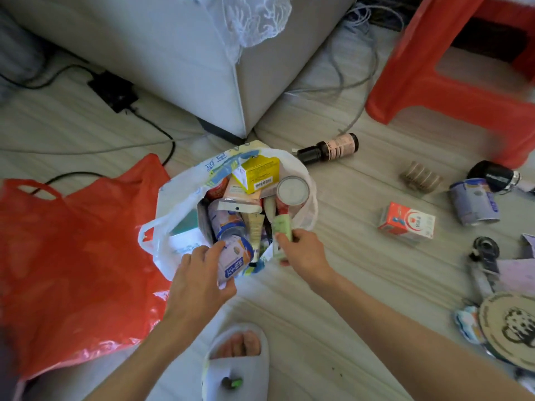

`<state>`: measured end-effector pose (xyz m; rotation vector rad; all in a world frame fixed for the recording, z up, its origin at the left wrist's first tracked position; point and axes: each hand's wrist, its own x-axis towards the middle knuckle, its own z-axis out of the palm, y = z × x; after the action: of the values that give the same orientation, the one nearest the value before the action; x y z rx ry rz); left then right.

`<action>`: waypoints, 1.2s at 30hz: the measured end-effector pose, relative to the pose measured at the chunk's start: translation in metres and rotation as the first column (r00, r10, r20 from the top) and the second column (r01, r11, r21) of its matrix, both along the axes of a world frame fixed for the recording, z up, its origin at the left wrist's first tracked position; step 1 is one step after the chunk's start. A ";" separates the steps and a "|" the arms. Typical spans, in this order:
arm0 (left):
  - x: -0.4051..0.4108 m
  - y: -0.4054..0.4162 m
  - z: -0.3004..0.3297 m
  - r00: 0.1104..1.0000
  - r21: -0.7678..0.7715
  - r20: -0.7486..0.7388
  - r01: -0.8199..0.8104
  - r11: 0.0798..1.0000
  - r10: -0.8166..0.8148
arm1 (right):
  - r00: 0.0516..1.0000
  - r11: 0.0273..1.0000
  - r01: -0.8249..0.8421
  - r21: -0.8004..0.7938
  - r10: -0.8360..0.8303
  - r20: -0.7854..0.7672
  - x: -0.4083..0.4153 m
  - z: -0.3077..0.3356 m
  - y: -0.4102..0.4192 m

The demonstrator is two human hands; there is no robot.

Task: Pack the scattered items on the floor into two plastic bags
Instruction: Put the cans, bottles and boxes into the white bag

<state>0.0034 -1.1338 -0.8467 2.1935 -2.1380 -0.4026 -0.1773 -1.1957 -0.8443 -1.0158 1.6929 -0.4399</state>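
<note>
The white plastic bag (pixel 179 198) stands open on the floor (pixel 333 299) just in front of the grey sofa corner (pixel 202 82), and we find it crammed nearly to the rim. Our left hand (pixel 199 273) is wrapped around a blue-and-orange can (pixel 234 256) at the bag's near rim; our right hand (pixel 301 250) pinches a pale green tube (pixel 282 230) at the mouth. Inside we see a yellow box (pixel 257 173) with a barcode, a tin showing its round silver lid (pixel 293 190), another can and several tubes, too jumbled to tell apart. The red plastic bag (pixel 75 256) lies flat and touching it on the left, reaching the frame's left edge. Open floor runs between our forearms and out to the right of the bag. Farther right, items lie apart: a dark brown bottle (pixel 330 149) on its side near the sofa corner, a red-and-white carton (pixel 406 222), a dented blue can (pixel 473 202), a ribbed beige clip (pixel 419 176) and a round cardboard disc (pixel 512 325) at the right edge. A red stool (pixel 448 76) fills the far right corner. The can's label carries Chinese characters, probably a milk drink, though blur keeps us from reading it.
</note>
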 end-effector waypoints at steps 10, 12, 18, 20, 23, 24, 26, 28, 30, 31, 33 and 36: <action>-0.006 -0.013 -0.011 0.998 -0.062 0.015 0.059 0.996 -0.058 | 0.896 0.927 0.359 0.111 -0.376 0.236 0.030 -0.037 -0.009; -0.008 -0.014 -0.013 0.997 -0.059 0.044 0.073 0.996 -0.070 | 0.894 0.902 0.408 0.138 -0.426 0.142 0.024 -0.043 -0.005; -0.010 -0.006 -0.023 0.993 -0.085 0.055 0.105 0.991 -0.101 | 0.889 0.863 0.422 0.277 -0.453 0.059 0.014 -0.053 0.008; -0.009 -0.005 -0.026 0.994 -0.073 0.054 0.102 0.992 -0.098 | 0.874 0.849 0.384 0.362 -0.461 0.153 0.015 -0.055 0.007; -0.006 -0.004 -0.030 0.996 -0.036 0.037 0.082 0.996 -0.080 | 0.832 0.836 0.311 0.452 -0.470 0.294 0.024 -0.053 0.006; -0.005 -0.003 -0.030 0.996 -0.031 0.034 0.078 0.996 -0.077 | 0.827 0.832 0.316 0.456 -0.477 0.298 0.026 -0.053 0.007; -0.005 -0.004 -0.028 0.997 -0.037 0.037 0.075 0.996 -0.074 | 0.833 0.830 0.348 0.436 -0.487 0.263 0.029 -0.056 0.007; -0.007 -0.006 -0.025 0.997 -0.044 0.040 0.066 0.997 -0.065 | 0.836 0.826 0.378 0.419 -0.499 0.229 0.029 -0.059 0.007; -0.009 -0.009 -0.024 0.998 -0.049 0.041 0.056 0.997 -0.054 | 0.833 0.822 0.408 0.397 -0.513 0.205 0.026 -0.060 0.007; -0.009 -0.009 -0.023 0.998 -0.047 0.041 0.053 0.997 -0.051 | 0.835 0.823 0.414 0.389 -0.514 0.199 0.024 -0.058 0.009; -0.008 -0.009 -0.023 0.998 -0.046 0.036 0.046 0.998 -0.044 | 0.862 0.855 0.380 0.352 -0.465 0.200 0.021 -0.051 0.016; -0.007 -0.011 -0.019 1.000 -0.057 0.012 0.017 0.998 -0.016 | 0.907 0.906 0.309 0.290 -0.372 0.197 0.010 -0.039 0.034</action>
<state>-0.0039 -1.1453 -0.8661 2.1549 -2.1466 -0.3270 -0.1671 -1.1620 -0.8834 -0.4524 1.6503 -0.5386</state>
